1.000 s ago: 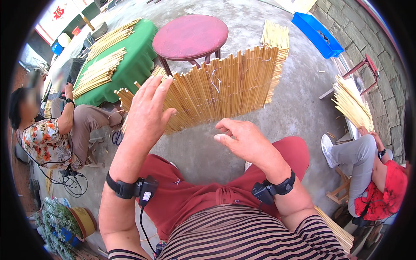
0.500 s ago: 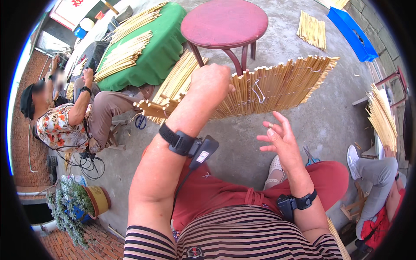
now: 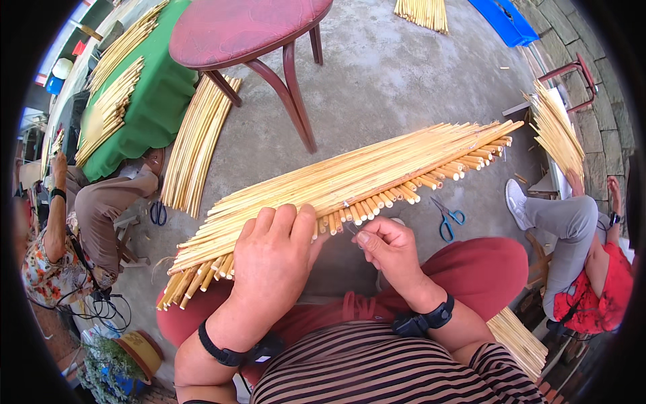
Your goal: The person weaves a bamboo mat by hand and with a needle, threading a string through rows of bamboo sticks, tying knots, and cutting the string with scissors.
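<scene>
- The left hand [image 3: 274,244] grasps the near edge of the stick mat [image 3: 336,176]; its fingers lie over the top of the sticks, knuckles up, with the thumb by the cut ends.
- The right hand [image 3: 390,246] is closed in a pinch, thumb against forefinger, on a thin strand [image 3: 352,229] right beside the mat's near edge; the strand is too small to tell its kind.
- The mat slants across in front of the body, its lower left end over the left red trouser leg [image 3: 180,315], its other end up toward the right; a row of pale round cut ends shows beneath its near edge.
- Teal-handled scissors [image 3: 449,221] lie on the concrete floor [image 3: 404,81], just beyond the right knee; dark blue scissors [image 3: 158,213] lie farther left, near a bundle of loose sticks [image 3: 202,145].
- A dark red stool [image 3: 249,30] stands beyond the mat; left of it, a green cloth [image 3: 158,87] hangs under more sticks [image 3: 111,114].
</scene>
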### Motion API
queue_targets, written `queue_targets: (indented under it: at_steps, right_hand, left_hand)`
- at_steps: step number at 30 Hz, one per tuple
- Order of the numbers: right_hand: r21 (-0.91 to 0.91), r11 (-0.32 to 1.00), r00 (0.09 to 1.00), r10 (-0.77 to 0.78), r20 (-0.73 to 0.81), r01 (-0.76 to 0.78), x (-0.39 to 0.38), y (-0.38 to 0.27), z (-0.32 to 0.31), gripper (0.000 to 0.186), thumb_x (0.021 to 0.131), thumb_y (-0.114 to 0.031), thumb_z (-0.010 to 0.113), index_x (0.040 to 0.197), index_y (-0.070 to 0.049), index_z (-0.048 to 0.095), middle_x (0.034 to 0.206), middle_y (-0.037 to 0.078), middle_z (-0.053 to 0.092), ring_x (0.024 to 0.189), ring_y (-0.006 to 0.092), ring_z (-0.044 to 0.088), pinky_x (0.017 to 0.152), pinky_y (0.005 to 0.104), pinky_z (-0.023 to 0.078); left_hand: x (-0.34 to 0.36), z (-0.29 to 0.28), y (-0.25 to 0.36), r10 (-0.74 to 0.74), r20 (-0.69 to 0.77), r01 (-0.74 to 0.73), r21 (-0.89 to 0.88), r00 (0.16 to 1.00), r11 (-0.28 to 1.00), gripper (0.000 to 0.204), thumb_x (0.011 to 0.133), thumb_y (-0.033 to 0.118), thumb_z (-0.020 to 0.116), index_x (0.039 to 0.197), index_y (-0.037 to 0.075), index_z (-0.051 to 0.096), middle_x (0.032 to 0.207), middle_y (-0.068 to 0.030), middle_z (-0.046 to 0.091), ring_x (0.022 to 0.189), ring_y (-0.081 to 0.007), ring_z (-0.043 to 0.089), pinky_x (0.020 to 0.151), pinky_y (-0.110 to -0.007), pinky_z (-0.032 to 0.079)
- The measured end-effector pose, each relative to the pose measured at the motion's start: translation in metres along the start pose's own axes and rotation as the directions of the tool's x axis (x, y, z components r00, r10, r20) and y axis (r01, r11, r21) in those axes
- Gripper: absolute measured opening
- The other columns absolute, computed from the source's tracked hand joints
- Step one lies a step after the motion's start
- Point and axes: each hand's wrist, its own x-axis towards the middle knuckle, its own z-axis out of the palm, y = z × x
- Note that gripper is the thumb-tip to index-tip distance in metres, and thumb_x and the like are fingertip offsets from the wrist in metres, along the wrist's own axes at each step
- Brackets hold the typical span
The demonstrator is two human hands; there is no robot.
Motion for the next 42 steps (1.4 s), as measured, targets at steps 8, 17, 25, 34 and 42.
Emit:
queue_targets:
  at_steps: [8,17,25,34,42]
  right_hand:
    - [0.2,0.974,0.993,0.096,0.062,-0.106,0.001,-0.017,0.003,0.015,0.098,-0.011,0.057,0.107,-0.002,0.064,0.07,-0.004,0.055,0.059,0.0023,0.047,0.054,0.0175,0.037]
    - [0.036,0.982,0.976,0.18,0.122,-0.186,0.0,-0.015,0.002,0.017,0.097,-0.005,0.056,0.112,-0.002,0.064,0.072,-0.003,0.055,0.062,0.0038,0.05,0.056,0.0199,0.042]
    - [-0.013,0.989,0.978,0.149,0.146,-0.148,0.002,-0.013,0.003,0.014,0.097,-0.004,0.056,0.107,-0.001,0.065,0.072,-0.001,0.057,0.063,0.0045,0.051,0.057,0.0211,0.044]
    - [0.068,0.996,0.998,0.064,0.012,-0.064,0.01,-0.011,0.014,0.012,0.096,-0.005,0.056,0.102,-0.001,0.066,0.072,-0.002,0.058,0.062,0.0031,0.049,0.055,0.0202,0.042]
    - [0.103,0.991,0.996,0.089,0.001,-0.089,0.013,-0.025,0.01,0.019,0.097,-0.005,0.055,0.113,0.0,0.063,0.069,-0.004,0.054,0.061,0.0027,0.047,0.055,0.0194,0.04]
  left_hand:
    - [0.013,0.0,0.001,0.007,-0.035,-0.008,-0.014,0.999,1.0,0.039,0.069,0.017,0.078,0.102,0.003,0.063,0.088,-0.0079,0.057,0.08,-0.0265,0.058,0.068,-0.039,0.048]
    - [0.023,0.005,0.008,0.07,-0.033,-0.07,0.005,0.997,0.998,0.036,0.063,0.014,0.079,0.094,0.004,0.064,0.078,-0.0052,0.052,0.073,-0.0244,0.054,0.063,-0.037,0.043]
    - [0.021,0.007,0.007,0.046,-0.07,-0.048,-0.022,0.996,0.999,0.03,0.066,0.012,0.076,0.09,0.005,0.062,0.077,-0.006,0.053,0.071,-0.0248,0.053,0.062,-0.037,0.042]
    - [0.038,0.011,-0.004,0.172,-0.173,-0.173,0.014,0.97,0.985,0.024,0.063,0.01,0.073,0.08,0.004,0.059,0.069,-0.0053,0.048,0.065,-0.0234,0.052,0.058,-0.036,0.04]
    - [0.042,0.013,-0.005,0.177,-0.228,-0.169,0.053,0.958,0.984,0.021,0.062,0.008,0.073,0.076,0.006,0.057,0.067,-0.0046,0.047,0.063,-0.0232,0.052,0.057,-0.036,0.041]
